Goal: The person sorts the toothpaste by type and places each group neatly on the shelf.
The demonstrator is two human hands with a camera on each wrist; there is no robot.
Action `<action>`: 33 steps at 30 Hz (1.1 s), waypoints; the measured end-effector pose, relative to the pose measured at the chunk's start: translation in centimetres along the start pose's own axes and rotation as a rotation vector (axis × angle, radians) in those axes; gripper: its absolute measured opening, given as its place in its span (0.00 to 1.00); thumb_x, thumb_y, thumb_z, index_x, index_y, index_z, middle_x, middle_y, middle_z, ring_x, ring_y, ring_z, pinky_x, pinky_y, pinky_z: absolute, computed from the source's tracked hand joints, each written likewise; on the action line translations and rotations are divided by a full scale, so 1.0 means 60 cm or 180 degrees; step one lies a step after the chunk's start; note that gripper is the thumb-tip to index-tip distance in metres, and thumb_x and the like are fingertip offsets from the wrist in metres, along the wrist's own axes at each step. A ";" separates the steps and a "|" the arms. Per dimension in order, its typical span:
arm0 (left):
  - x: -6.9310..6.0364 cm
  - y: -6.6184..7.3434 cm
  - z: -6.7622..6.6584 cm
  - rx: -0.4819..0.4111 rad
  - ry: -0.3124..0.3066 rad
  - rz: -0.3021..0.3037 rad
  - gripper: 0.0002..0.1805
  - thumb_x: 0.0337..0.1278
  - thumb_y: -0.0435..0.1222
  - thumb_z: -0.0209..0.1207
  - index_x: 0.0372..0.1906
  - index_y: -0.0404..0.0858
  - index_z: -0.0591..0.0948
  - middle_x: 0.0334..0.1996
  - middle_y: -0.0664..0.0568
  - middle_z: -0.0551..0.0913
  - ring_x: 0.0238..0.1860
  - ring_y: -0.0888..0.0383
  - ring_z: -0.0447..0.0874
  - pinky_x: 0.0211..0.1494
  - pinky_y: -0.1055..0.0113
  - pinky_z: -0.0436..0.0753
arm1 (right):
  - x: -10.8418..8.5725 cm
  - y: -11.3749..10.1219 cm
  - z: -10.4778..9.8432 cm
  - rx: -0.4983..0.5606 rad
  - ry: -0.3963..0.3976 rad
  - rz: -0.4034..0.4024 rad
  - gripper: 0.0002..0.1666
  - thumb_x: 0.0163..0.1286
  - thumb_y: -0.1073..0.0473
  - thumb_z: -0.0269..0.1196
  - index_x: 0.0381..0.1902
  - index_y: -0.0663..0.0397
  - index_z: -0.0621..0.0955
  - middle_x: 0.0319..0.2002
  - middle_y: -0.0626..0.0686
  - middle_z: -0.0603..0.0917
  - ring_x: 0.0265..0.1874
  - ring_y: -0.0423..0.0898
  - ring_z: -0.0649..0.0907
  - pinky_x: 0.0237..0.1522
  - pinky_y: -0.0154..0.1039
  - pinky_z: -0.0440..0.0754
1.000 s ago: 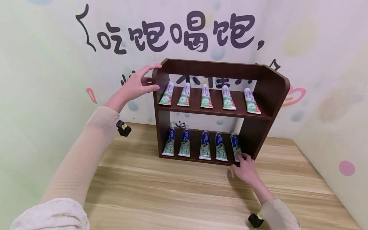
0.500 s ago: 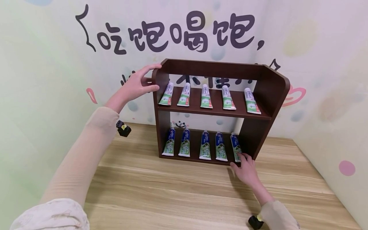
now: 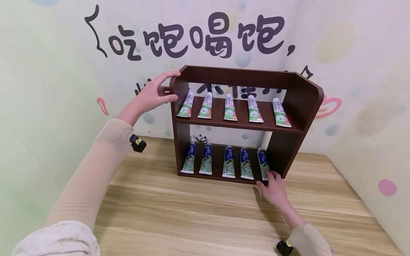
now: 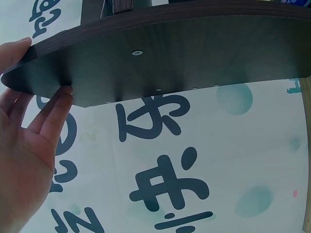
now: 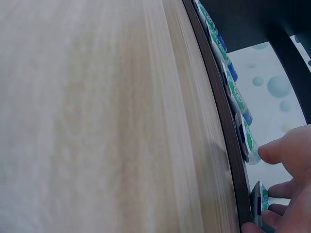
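Observation:
In the head view my left hand point(image 3: 153, 93) holds the upper left corner of a dark brown two-tier shelf point(image 3: 237, 125). The left wrist view shows its thumb at one edge of the side panel point(image 4: 160, 58) and fingers against the outer face and far edge. My right hand point(image 3: 273, 188) is at the lower right, fingertips touching the bottom end of the rightmost blue-and-green toothpaste tube point(image 3: 262, 161). Its thumb stands apart from that tube, near the shelf's front edge. In the right wrist view the fingers point(image 5: 282, 189) are beside the tube point(image 5: 258, 204), partly hiding it.
Several white-and-green toothpaste tubes point(image 3: 229, 108) lie in a row on the upper tier. More blue-and-green tubes point(image 3: 229, 163) line the lower tier. The shelf stands on a wood-grain table point(image 3: 205, 213) against a printed wall point(image 3: 128, 78). Black wrist devices point(image 3: 137, 143) sit by both wrists.
The right thumb has shifted very slightly left at the shelf's front edge since one second ago. The left hand, shelf and tubes have stayed put.

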State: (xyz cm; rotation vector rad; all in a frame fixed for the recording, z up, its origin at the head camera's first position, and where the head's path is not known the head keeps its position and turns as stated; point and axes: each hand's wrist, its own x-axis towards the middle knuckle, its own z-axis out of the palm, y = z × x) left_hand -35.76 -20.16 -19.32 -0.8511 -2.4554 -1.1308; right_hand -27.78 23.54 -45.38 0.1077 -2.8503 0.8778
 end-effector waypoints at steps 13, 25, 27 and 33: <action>0.002 0.001 0.004 0.0008 -0.0009 0.0025 0.38 0.63 0.36 0.63 0.75 0.49 0.62 0.78 0.58 0.58 0.65 0.40 0.77 0.68 0.50 0.78 | -0.001 0.006 0.001 -0.0048 0.0046 0.0017 0.38 0.70 0.55 0.60 0.69 0.74 0.63 0.68 0.76 0.58 0.65 0.74 0.59 0.66 0.67 0.63; -0.032 0.007 0.021 0.0797 0.0434 0.0514 0.39 0.62 0.37 0.64 0.76 0.47 0.62 0.79 0.56 0.57 0.77 0.48 0.61 0.73 0.45 0.71 | -0.014 -0.009 -0.014 -0.0136 0.0302 -0.0502 0.41 0.63 0.57 0.67 0.69 0.69 0.65 0.66 0.75 0.61 0.61 0.73 0.62 0.59 0.67 0.67; -0.054 0.009 0.024 0.1058 0.0551 0.0722 0.38 0.60 0.38 0.65 0.74 0.47 0.64 0.79 0.55 0.56 0.78 0.50 0.58 0.65 0.45 0.79 | -0.019 -0.014 -0.022 -0.0154 0.0476 -0.0865 0.42 0.61 0.58 0.70 0.69 0.65 0.67 0.66 0.73 0.64 0.60 0.71 0.64 0.56 0.65 0.67; -0.125 0.002 0.039 0.1518 0.0537 0.1230 0.38 0.52 0.35 0.69 0.71 0.46 0.70 0.78 0.48 0.59 0.77 0.44 0.58 0.61 0.43 0.80 | -0.039 -0.035 -0.064 -0.0215 0.0537 -0.1412 0.43 0.59 0.54 0.72 0.70 0.51 0.69 0.70 0.67 0.64 0.62 0.70 0.63 0.54 0.68 0.66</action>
